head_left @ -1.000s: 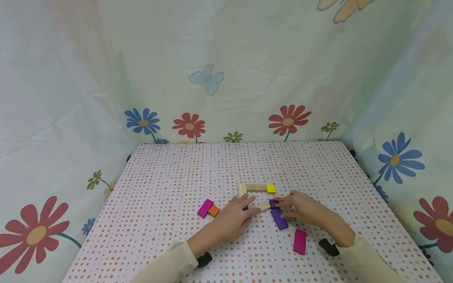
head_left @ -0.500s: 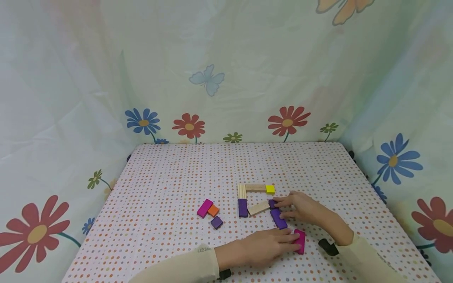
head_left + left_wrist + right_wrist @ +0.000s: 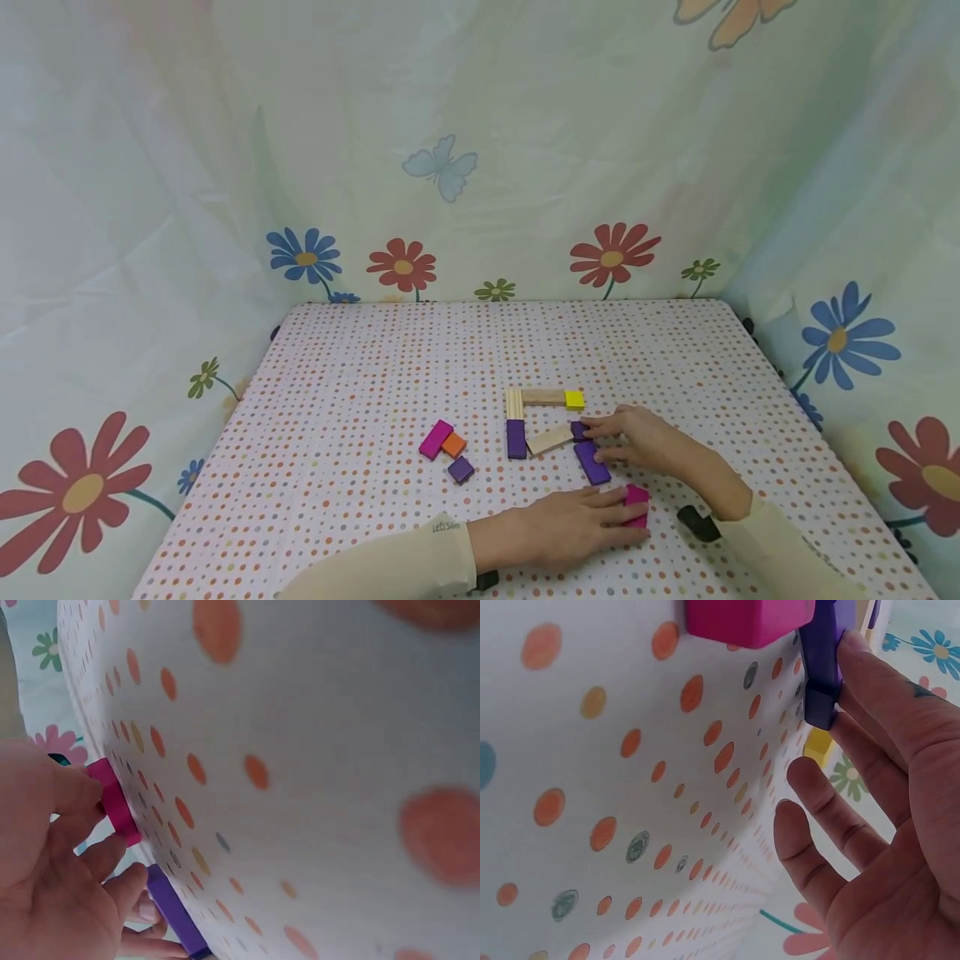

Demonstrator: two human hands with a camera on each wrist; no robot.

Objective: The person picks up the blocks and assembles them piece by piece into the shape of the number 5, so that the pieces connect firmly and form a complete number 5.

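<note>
My left hand grips a magenta block by its two ends, thumb on the near end and fingers over the far one; part of the block is covered. Just beyond it, my right hand rests its thumb on a long purple block and a fingertip on a small dark purple block. In the right wrist view, the other fingers stay extended off the cloth. A slanted plain wooden block runs from the small block toward an upright purple block.
Above the upright purple block stand a ridged pale wooden block, a brown wooden block and a yellow block, forming a corner. Left lie a magenta block, an orange block and a dark purple block. The dotted cloth covers the table.
My left hand left the wooden blocks, moved right and nearer, and took hold of the magenta block. A dark purple block now lies by the orange one. My right hand stayed put.
</note>
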